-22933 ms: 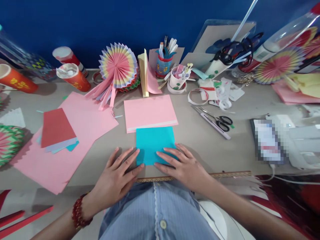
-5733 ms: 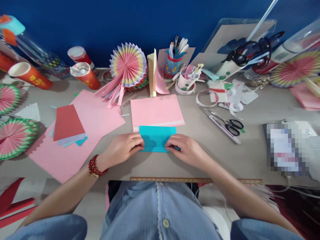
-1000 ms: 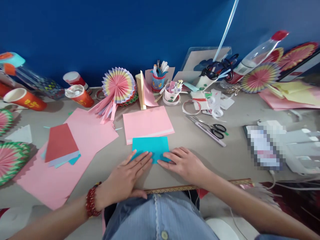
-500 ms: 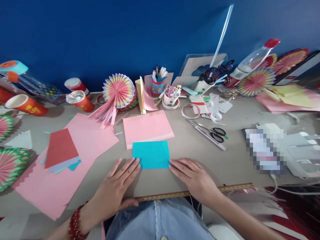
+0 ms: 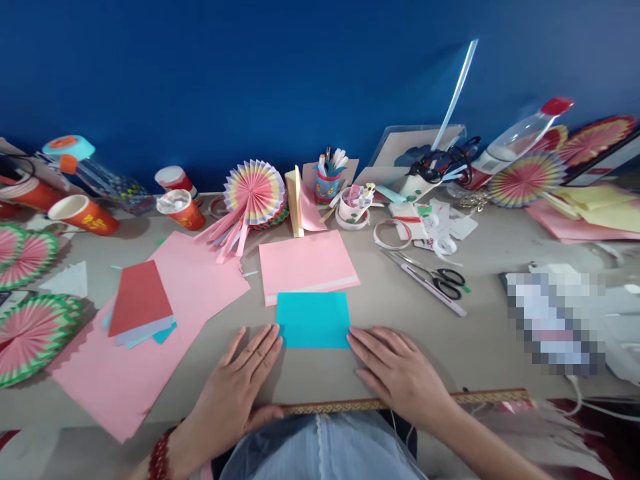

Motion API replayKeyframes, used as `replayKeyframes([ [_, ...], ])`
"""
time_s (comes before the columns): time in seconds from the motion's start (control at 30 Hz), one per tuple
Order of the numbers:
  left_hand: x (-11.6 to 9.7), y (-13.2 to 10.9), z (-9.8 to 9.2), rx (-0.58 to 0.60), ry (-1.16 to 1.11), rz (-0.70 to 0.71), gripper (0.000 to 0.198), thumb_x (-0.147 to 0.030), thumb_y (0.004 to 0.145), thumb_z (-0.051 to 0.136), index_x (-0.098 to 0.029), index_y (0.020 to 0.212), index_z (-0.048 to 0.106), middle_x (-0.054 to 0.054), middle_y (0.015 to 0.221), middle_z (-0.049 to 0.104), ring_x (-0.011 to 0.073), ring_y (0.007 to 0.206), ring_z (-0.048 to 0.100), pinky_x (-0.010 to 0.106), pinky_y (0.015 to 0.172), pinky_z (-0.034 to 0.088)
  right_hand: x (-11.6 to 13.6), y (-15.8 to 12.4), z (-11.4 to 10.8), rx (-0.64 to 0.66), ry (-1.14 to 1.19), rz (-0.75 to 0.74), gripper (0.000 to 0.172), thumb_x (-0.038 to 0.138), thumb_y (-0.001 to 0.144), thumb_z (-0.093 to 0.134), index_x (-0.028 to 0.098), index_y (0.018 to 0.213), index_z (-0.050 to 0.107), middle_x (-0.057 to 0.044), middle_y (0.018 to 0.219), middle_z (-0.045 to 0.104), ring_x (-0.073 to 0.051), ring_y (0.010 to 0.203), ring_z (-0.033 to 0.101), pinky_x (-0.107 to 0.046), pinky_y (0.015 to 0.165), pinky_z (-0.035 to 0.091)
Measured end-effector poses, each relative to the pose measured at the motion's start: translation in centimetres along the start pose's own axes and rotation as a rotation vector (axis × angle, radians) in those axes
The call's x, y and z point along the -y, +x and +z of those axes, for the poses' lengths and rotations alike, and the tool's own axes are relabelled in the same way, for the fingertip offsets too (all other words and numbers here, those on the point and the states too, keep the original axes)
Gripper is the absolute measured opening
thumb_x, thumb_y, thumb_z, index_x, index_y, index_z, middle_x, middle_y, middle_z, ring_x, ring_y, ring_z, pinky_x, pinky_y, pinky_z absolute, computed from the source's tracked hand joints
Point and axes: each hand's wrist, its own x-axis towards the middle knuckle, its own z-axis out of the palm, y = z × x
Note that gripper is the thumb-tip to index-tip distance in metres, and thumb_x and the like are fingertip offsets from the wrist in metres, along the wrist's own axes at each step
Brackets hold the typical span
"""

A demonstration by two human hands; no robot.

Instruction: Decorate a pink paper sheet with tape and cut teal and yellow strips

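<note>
A folded turquoise paper lies flat on the grey table, just below a folded pink sheet. My left hand rests palm down on the table, fingers stretched out, its fingertips at the paper's lower left corner. My right hand lies flat as well, fingers apart, tips touching the paper's lower right corner. Neither hand holds anything. A red bead bracelet sits on my left wrist.
A large pink sheet with red and pale papers lies at left, beside pleated paper fans. Scissors, tape rolls, cups, a pen pot and a rainbow fan crowd the back. A ruler edges the table front.
Both hands have slid back off the turquoise paper toward me, from pressing on its lower edge to resting at its two lower corners. The view has tilted up slightly.
</note>
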Motion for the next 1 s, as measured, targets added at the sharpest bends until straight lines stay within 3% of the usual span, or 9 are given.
replayKeyframes([
  [0.23, 0.0, -0.3, 0.6, -0.044, 0.054, 0.0, 0.087, -0.068, 0.095, 0.04, -0.009, 0.157, 0.027, 0.014, 0.161, 0.031, 0.0284, 0.151, 0.024, 0.048, 0.125, 0.005, 0.0, -0.1, -0.4, -0.001, -0.032, 0.001, 0.043, 0.036, 0.099, 0.052, 0.024, 0.14, 0.055, -0.003, 0.139, 0.062, -0.022, 0.115, 0.058, -0.041, 0.099, 0.049],
  [0.47, 0.1, -0.3, 0.8, -0.062, 0.046, -0.001, 0.086, -0.067, 0.095, 0.043, -0.009, 0.157, 0.026, 0.014, 0.161, 0.031, 0.0284, 0.151, 0.024, 0.046, 0.126, 0.007, -1.2, 0.2, -1.1, -0.064, -0.002, 0.003, 0.034, 0.029, 0.103, 0.043, 0.021, 0.131, 0.062, -0.005, 0.128, 0.069, -0.022, 0.108, 0.064, -0.039, 0.092, 0.053],
  [0.57, 0.0, -0.4, 0.5, -0.041, -0.006, -0.014, 0.085, -0.062, 0.096, 0.046, -0.01, 0.158, 0.021, 0.014, 0.162, 0.03, 0.0282, 0.151, 0.026, 0.047, 0.125, 0.013, -1.8, 1.1, -1.7, -0.144, 0.043, 0.053, 0.031, 0.022, 0.102, 0.043, 0.018, 0.125, 0.065, -0.008, 0.119, 0.072, -0.02, 0.102, 0.066, -0.037, 0.089, 0.053],
  [0.67, -0.1, -0.4, 0.2, -0.059, -0.074, -0.064, 0.081, -0.052, 0.099, 0.048, -0.009, 0.159, 0.015, 0.014, 0.161, 0.032, 0.0279, 0.149, 0.029, 0.049, 0.123, 0.022, -1.0, 2.9, -2.0, -0.163, 0.107, -0.004, 0.026, 0.024, 0.101, 0.049, 0.019, 0.12, 0.065, -0.008, 0.115, 0.072, -0.021, 0.101, 0.065, -0.038, 0.09, 0.052],
  [0.77, -0.2, -0.1, 0.1, -0.08, -0.128, -0.114, 0.076, -0.042, 0.1, 0.05, -0.01, 0.159, 0.015, 0.015, 0.158, 0.037, 0.0273, 0.147, 0.034, 0.048, 0.121, 0.029, 0.9, 5.2, -1.3, -0.094, 0.153, -0.082, 0.025, 0.027, 0.097, 0.056, 0.019, 0.12, 0.064, -0.008, 0.113, 0.072, -0.024, 0.101, 0.064, -0.039, 0.089, 0.051],
  [0.83, -0.2, 0.2, 0.1, -0.081, -0.141, -0.127, 0.07, -0.037, 0.099, 0.051, -0.013, 0.158, 0.021, 0.012, 0.157, 0.04, 0.0268, 0.145, 0.037, 0.047, 0.12, 0.032, 2.3, 6.5, -0.5, 0.022, 0.156, -0.082, 0.023, 0.026, 0.091, 0.065, 0.018, 0.112, 0.065, -0.007, 0.105, 0.072, -0.024, 0.096, 0.064, -0.038, 0.084, 0.051],
  [0.93, -0.2, 0.2, 0.1, -0.104, -0.173, -0.142, 0.061, -0.03, 0.098, 0.052, -0.018, 0.154, 0.031, 0.01, 0.155, 0.044, 0.0258, 0.142, 0.042, 0.046, 0.118, 0.036, 3.6, 7.9, 0.4, 0.157, 0.119, -0.039, 0.01, 0.018, 0.084, 0.07, 0.019, 0.093, 0.065, -0.006, 0.094, 0.069, -0.024, 0.088, 0.063, -0.036, 0.075, 0.05],
  [1.0, -0.1, 0.0, 0.0, -0.165, -0.244, -0.197, 0.053, -0.03, 0.097, 0.053, -0.019, 0.147, 0.041, 0.01, 0.151, 0.049, 0.0251, 0.138, 0.048, 0.042, 0.114, 0.043, 3.8, 8.2, 0.5, 0.198, 0.159, 0.02, 0.01, 0.016, 0.083, 0.069, 0.019, 0.09, 0.063, -0.005, 0.094, 0.068, -0.023, 0.085, 0.063, -0.034, 0.071, 0.048],
])
